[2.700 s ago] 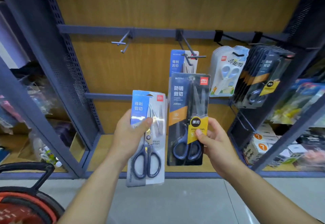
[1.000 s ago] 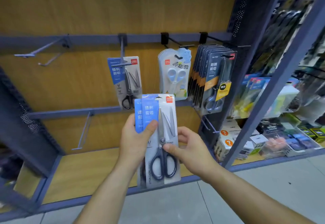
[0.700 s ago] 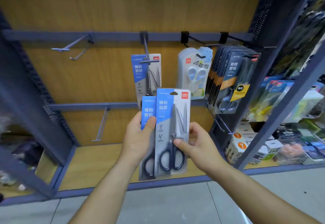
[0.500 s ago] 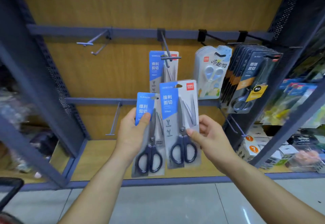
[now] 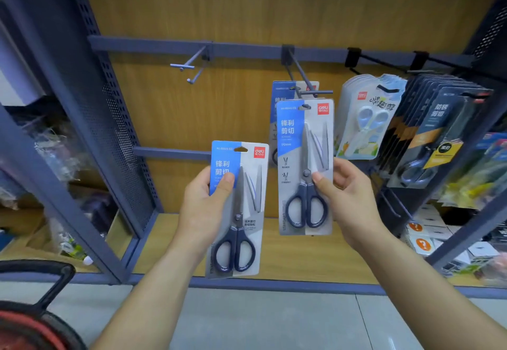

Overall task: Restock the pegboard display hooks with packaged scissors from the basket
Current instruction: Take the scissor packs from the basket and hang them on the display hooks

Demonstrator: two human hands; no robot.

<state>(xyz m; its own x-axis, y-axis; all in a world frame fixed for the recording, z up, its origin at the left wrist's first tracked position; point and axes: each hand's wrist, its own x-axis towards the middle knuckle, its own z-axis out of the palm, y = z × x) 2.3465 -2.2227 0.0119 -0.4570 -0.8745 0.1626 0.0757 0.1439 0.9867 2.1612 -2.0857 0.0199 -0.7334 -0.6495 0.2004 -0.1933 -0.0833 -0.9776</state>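
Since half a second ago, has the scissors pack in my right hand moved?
Yes. The right-hand pack has risen toward the hook, its hang hole now just below the hook's tip.

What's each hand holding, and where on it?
Left hand grips the lower scissors pack by its upper left edge; right hand pinches the higher scissors pack midway up its right edge.

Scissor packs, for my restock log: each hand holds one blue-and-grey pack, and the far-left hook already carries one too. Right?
Not quite: the head view shows the far-left hook bare; a hung pack sits on the next hook. The left hand and right hand hold one pack each.
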